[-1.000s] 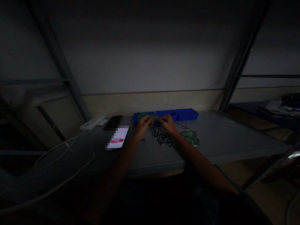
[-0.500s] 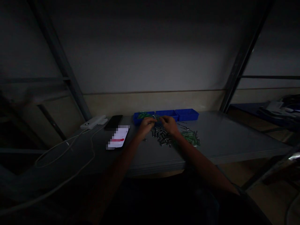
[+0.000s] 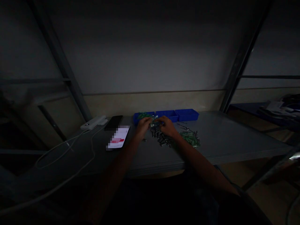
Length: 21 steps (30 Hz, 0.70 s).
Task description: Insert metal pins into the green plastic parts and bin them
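Over the table my left hand [image 3: 143, 125] has its fingers pinched on a small clear, shiny packet [image 3: 153, 120], which looks like a plastic bag. My right hand [image 3: 167, 126] is just to the right, its index finger reaching left to the packet and its other fingers curled; whether it holds anything is hidden. Under and between the hands lies a pile of small metal cylinders [image 3: 161, 138]. By my right forearm is a heap of green, see-through packets [image 3: 189, 138]. More green packets [image 3: 142, 115] lie in the left blue bin [image 3: 137, 119].
Two more blue bins, a middle one [image 3: 172, 115] and a right one [image 3: 187, 115], stand along the back. Thin metal pieces [image 3: 183, 126] lie right of my hand. To the left are a lit phone [image 3: 119, 137], a dark phone [image 3: 114, 122], a white device [image 3: 93, 122] and cables [image 3: 92, 147].
My hands have shifted slightly, and the shiny packet between them shows more plainly. My right index finger now stretches left toward it.
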Each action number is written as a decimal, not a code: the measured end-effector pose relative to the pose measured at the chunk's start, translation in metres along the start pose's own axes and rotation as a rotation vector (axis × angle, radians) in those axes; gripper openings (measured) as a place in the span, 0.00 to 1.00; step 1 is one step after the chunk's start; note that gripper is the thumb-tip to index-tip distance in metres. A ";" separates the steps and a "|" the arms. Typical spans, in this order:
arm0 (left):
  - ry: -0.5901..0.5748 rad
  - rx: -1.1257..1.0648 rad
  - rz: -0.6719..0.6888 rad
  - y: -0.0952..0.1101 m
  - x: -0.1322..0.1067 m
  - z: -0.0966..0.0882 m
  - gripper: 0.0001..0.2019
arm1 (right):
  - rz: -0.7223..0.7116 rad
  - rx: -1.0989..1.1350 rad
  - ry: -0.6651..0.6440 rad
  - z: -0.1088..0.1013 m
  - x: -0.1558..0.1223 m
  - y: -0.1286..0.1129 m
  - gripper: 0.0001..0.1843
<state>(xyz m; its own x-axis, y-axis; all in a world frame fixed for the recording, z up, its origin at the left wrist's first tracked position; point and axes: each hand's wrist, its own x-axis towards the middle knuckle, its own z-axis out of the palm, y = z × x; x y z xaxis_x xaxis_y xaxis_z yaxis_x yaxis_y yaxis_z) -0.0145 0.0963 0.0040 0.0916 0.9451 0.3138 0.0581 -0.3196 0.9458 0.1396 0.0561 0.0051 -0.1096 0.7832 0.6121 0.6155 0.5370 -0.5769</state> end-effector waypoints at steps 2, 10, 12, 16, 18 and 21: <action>0.041 0.029 0.056 0.002 -0.002 0.000 0.11 | 0.027 0.018 -0.007 0.001 0.000 0.000 0.20; -0.120 0.221 0.399 0.011 -0.003 0.000 0.04 | 0.322 0.164 0.126 0.003 0.009 0.005 0.29; -0.157 0.290 0.447 0.011 -0.005 0.002 0.03 | 0.381 0.170 0.153 0.002 0.010 0.007 0.27; -0.174 0.385 0.428 0.011 -0.010 0.005 0.03 | 0.358 0.237 0.015 0.000 0.008 0.008 0.25; -0.162 0.417 0.397 0.011 -0.011 0.006 0.05 | 0.328 0.235 0.018 0.000 0.007 0.007 0.24; -0.188 0.375 0.301 0.009 -0.010 0.008 0.05 | 0.246 0.174 0.057 0.000 0.006 0.005 0.22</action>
<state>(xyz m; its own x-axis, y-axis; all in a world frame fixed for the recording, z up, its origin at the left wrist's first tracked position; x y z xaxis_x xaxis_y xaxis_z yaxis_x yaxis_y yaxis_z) -0.0067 0.0835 0.0085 0.3345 0.7899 0.5140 0.3508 -0.6106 0.7100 0.1421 0.0641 0.0059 0.0730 0.8800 0.4693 0.4750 0.3831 -0.7922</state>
